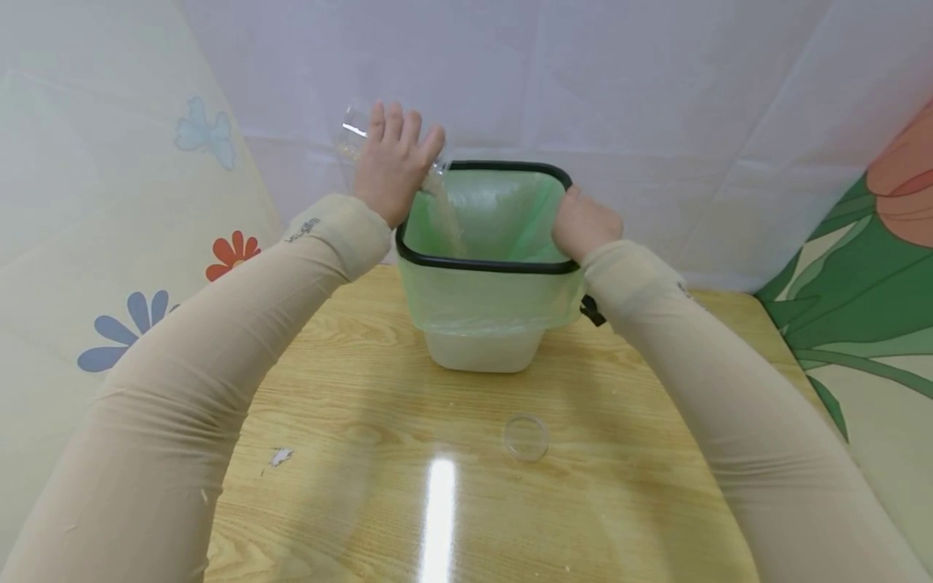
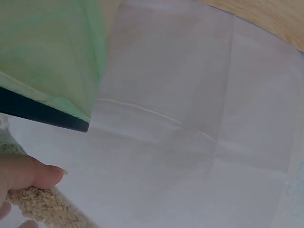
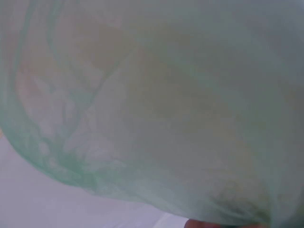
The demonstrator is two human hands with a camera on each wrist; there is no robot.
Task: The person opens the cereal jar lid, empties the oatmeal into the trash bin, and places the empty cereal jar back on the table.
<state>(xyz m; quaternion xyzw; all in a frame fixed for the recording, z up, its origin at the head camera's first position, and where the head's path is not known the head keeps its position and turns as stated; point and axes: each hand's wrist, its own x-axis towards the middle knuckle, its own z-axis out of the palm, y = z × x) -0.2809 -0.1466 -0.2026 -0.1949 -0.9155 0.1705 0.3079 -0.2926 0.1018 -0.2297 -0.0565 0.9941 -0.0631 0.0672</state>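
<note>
Sleeved forearms fill foreground over wooden table (image 1: 379,502); clear lid (image 1: 526,436) lies loose near front edge. Left hand (image 1: 394,166) curls around clear container (image 1: 355,129), tipped over bin (image 1: 483,263) rim; grainy stream (image 1: 448,214) falls into green liner (image 1: 503,219). Right hand (image 1: 583,225) clamps bin's right rim, fingers folded over edge. Step judged: pouring under way. Next move calls for keeping mouth inside rim, bin steady.
</note>
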